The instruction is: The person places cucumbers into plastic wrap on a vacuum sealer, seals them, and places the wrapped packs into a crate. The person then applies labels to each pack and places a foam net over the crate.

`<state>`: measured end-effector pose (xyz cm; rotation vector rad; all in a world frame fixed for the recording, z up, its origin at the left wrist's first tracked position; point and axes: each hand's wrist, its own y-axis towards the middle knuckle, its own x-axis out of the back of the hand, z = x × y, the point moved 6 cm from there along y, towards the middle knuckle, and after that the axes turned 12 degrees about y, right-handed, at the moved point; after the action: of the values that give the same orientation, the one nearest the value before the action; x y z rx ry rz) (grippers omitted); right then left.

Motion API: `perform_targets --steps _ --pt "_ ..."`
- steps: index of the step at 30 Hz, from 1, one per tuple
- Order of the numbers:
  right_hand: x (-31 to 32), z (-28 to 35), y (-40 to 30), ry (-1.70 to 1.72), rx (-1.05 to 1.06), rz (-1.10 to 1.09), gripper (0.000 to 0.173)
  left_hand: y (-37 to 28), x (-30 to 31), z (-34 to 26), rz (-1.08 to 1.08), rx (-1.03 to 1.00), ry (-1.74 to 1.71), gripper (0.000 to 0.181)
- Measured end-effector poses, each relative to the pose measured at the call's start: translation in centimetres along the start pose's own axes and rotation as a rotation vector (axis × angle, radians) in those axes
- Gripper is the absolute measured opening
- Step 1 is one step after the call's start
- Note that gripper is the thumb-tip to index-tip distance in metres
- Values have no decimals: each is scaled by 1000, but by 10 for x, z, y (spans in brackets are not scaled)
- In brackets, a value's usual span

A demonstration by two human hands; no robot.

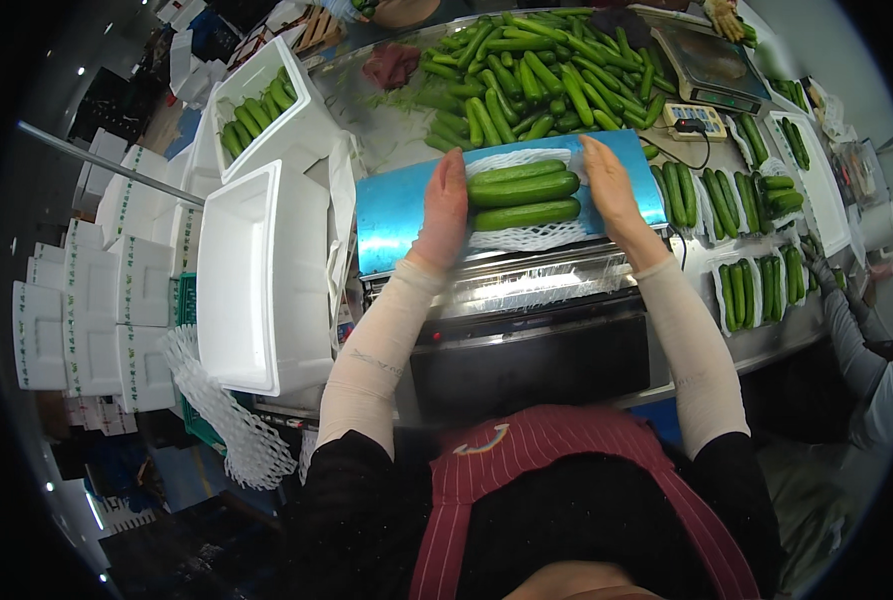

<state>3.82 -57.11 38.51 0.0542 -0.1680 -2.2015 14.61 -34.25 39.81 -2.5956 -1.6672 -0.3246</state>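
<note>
Three green cucumbers lie side by side on a sheet of white foam netting, on a blue-topped wrapping machine. My left hand is upright at their left ends, its fingers close together. On the other side my right hand stands a little apart from the right ends, over the blue surface. Neither hand is closed around anything; whether the left palm touches the cucumbers cannot be told. Below them runs the machine's shiny metal front, covered with clear film.
Loose cucumbers are heaped behind the machine. White foam boxes stand at left, one holding cucumbers. To the right are netted cucumber packs, a scale and a power strip with a cable. A co-worker's gloved hand reaches in there.
</note>
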Motion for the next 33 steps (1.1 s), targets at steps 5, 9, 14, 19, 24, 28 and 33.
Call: perform_targets --steps 5,9,14,19,24,28,33 --pt "-32 -8 2 -219 171 95 47 -14 -12 11 -35 -187 346 42" --pt "-29 -9 -9 -278 136 70 46 -21 -17 23 -71 -210 399 35" --pt "-32 -4 -10 -427 237 -49 44 -18 -17 20 -67 -228 417 36" --pt "-26 0 -8 -324 160 71 46 -23 -4 5 -37 -145 424 40" --pt "50 26 -26 30 -141 270 40 -53 58 -6 119 52 232 37" --pt "90 59 -55 -719 321 609 34 -87 104 -30 290 -230 860 39" --pt "67 51 -86 -802 611 812 29 -105 75 -31 547 -641 1153 44"
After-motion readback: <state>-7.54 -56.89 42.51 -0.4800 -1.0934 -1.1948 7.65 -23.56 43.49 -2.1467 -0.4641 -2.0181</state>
